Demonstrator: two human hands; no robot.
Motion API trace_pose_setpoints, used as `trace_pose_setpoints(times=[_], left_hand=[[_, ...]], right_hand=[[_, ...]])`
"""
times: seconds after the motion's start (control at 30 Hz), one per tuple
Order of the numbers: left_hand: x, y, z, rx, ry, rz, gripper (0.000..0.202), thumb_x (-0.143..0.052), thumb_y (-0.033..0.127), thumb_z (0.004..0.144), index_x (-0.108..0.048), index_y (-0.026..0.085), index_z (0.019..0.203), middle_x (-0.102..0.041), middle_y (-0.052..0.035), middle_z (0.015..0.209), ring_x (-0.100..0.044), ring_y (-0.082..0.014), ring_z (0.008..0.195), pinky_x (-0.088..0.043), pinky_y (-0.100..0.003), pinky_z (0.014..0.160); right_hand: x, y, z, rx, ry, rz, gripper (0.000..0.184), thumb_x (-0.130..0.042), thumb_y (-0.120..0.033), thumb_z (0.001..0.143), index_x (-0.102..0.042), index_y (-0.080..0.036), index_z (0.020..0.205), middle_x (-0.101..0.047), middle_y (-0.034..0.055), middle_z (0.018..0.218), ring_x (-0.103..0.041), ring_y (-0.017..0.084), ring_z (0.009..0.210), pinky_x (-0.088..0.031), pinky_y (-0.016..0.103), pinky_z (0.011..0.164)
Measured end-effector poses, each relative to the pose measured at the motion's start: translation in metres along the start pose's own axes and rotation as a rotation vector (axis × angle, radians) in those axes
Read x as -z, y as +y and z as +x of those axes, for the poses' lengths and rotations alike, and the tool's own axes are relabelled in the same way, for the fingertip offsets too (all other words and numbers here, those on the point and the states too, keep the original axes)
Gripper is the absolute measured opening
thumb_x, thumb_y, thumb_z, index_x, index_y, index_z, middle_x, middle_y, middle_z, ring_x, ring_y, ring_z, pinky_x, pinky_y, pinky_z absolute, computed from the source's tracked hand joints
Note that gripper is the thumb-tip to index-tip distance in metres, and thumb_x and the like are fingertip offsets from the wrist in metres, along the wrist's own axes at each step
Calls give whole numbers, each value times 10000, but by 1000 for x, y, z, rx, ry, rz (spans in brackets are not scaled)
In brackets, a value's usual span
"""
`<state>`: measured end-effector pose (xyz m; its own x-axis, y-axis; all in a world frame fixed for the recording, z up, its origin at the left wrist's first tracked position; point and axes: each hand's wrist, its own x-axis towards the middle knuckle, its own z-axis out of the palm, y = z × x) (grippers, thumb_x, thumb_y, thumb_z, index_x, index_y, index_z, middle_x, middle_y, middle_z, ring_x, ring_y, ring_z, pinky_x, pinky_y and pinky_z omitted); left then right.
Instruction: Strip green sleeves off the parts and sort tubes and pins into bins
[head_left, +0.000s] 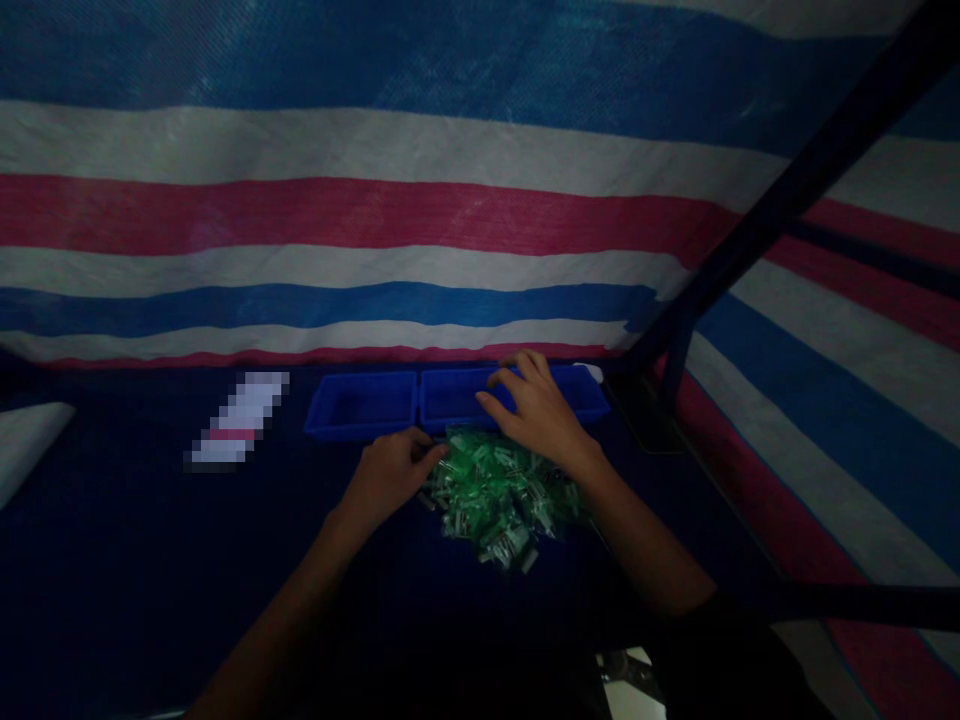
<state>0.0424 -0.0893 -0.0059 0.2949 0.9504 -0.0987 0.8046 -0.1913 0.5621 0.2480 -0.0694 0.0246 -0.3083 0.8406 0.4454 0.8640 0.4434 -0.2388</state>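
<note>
A heap of small clear and green plastic packets (502,500) lies on the dark blue tabletop, with small pale pieces showing through. At the heap's upper left edge is my left hand (391,470), its fingers curled in and the thumb near the index finger; whatever they pinch is too dark to make out. My right hand (536,405) hovers over the far side of the heap and the blue tray (450,398) behind it. Its fingers are apart and bent, and I see nothing held in them. Another blue tray (364,402) stands to the left.
A blurred-out white and red sheet or packet (238,420) lies left of the trays. White material (30,445) shows at the far left edge. A dark flat object (645,415) rests at the right. Striped tarp (337,215) hangs behind, and a dark frame bar (780,210) slants on the right.
</note>
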Motion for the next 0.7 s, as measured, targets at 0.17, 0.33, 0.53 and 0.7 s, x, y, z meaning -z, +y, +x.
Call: trace_pose_setpoints(times=[0.17,0.33,0.53,0.7], left_hand=[[12,-5,1,-9,-125,-256,288,-458,407,770,-609,165,728,-657,-25,703,-611,-182,669,-448,-273,607],[55,17,-17,-95,195,-174,248,-468,398,791,-556,176,725,-570,23,608,-533,-129,546,-406,-229,504],[65,57,-10,-544,592,70,130,-487,266,845,-579,180,813,-610,-9,768,-572,-131,694,-459,-246,633],[62,65,9,-649,661,106,101,-509,222,853,-600,187,826,-617,-15,825,-576,-133,790,-471,-254,711]], right_hand=[[-3,-8,0,11,-40,82,245,-487,-406,851,-603,-194,895,-541,86,1034,-427,243,1091,-394,412,913],[9,-22,5,-173,-226,423,321,-429,-463,868,-598,-193,823,-609,20,733,-563,151,707,-445,296,651],[31,-51,13,-313,-168,1021,478,-366,-574,847,-599,-164,765,-618,24,654,-580,123,619,-432,257,566],[44,-52,16,-384,-12,1161,512,-335,-561,855,-628,-157,743,-626,41,654,-601,135,632,-446,280,592]])
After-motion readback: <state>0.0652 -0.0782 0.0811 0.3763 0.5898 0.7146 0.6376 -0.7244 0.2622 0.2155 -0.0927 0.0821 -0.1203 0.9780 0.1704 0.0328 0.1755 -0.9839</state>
